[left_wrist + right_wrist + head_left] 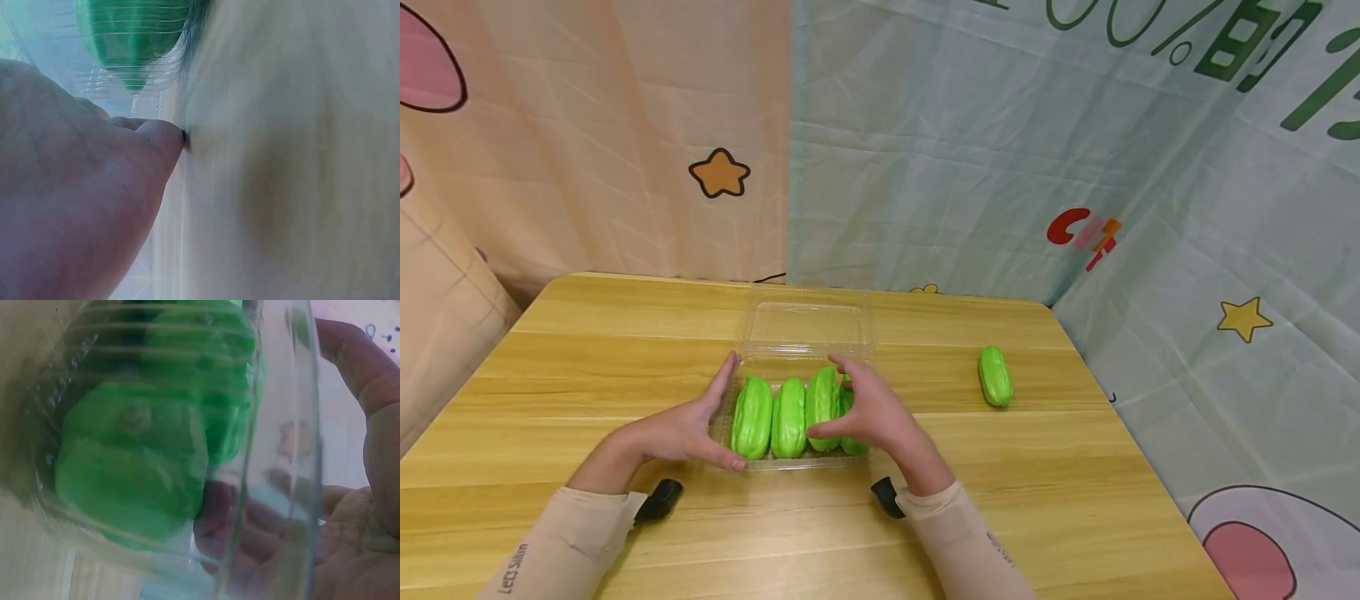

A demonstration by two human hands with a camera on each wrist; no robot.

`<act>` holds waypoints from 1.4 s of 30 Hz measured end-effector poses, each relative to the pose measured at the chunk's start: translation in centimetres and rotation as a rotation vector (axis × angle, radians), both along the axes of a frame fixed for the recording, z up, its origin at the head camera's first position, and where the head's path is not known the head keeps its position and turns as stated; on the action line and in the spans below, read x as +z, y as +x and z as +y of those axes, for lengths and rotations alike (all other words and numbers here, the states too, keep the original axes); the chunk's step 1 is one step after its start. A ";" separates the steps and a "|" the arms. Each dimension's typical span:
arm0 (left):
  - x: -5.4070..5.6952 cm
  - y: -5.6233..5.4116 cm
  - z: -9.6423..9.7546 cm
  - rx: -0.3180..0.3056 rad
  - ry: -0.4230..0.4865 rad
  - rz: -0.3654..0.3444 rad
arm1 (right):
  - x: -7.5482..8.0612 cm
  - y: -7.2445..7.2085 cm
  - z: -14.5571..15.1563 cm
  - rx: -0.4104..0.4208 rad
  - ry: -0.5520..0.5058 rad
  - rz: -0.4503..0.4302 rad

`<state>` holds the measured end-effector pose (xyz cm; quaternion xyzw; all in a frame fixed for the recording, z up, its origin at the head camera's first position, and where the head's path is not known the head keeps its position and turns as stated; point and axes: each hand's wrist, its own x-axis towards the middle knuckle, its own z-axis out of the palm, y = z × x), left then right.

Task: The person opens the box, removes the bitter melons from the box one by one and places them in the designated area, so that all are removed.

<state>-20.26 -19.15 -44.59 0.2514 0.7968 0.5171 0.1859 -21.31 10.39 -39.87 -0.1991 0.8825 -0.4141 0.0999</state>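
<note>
Looks like packing: left hand (681, 429) spread beside the clear box (808, 465), lower centre, grip unclear on the right hand (877, 410), next move likely needing the loose green pod (995, 377) centre-right.

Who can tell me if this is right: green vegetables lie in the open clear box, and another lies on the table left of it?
Left is wrong: the head view shows the lone vegetable lying right of the box.

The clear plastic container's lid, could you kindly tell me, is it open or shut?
Open: the head view shows the lid folded back beyond the container, not over the green cucumber-like pieces inside.
</note>
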 end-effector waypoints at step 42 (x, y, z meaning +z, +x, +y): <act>0.0 0.0 -0.1 -0.006 0.001 -0.004 | 0.0 0.4 -0.7 -0.035 0.054 0.018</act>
